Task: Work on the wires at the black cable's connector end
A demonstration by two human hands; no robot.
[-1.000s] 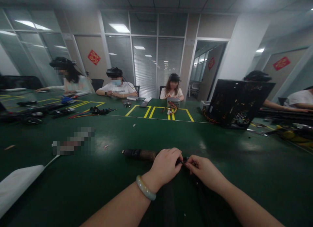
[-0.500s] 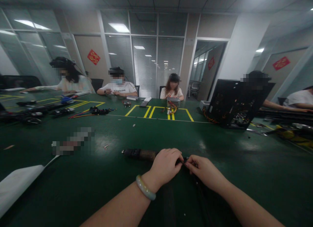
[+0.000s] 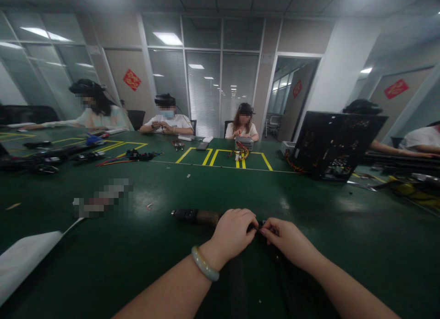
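My left hand (image 3: 233, 229), with a pale bangle (image 3: 205, 264) on its wrist, lies over the table with thumb and fingers closed in a pinch. A dark cylindrical tool with a metal tip and brownish grip (image 3: 206, 217) runs out to the left from beneath it, its right end hidden. Close to the left fingertips, my right hand (image 3: 285, 239) also pinches. Between the two sets of fingers is something small and dark that I cannot make out. Dark, long strip-like shapes stretch from below the hands towards the near edge, hard to tell against the table.
A black computer case (image 3: 338, 147) stands at the back right. Cables and black parts (image 3: 137, 155) lie at the back left, near yellow tape markings (image 3: 266, 161). A white sheet (image 3: 30, 257) is at the near left. Several people sit around the green table (image 3: 165, 273).
My two hands and the dark tool stay practically where they were. Across the table, the masked person's hands have shifted slightly.
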